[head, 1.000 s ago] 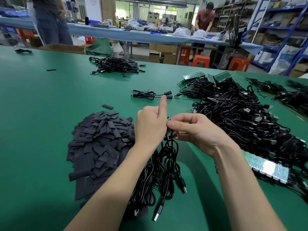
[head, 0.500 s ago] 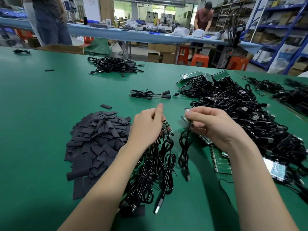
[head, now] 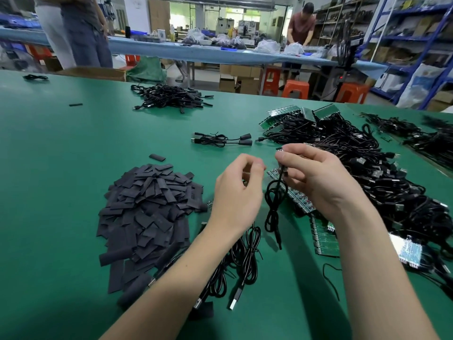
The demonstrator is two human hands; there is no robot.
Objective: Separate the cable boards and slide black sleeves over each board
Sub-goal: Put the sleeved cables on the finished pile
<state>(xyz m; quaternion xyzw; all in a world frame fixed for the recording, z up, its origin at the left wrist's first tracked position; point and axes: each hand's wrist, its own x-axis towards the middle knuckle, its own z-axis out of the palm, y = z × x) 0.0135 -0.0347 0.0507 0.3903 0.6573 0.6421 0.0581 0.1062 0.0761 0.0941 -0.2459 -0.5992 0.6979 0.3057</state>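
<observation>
Green table [head: 73, 192] w/ sleeve pile [head: 147, 207], cable heaps; shelving [head: 416, 33] behind.

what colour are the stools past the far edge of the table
Orange, seen in the head view: the stools.

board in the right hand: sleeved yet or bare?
Bare. The small board pinched by the right hand shows its green end above the fingers, no black sleeve on it; its cable hangs below.
</observation>
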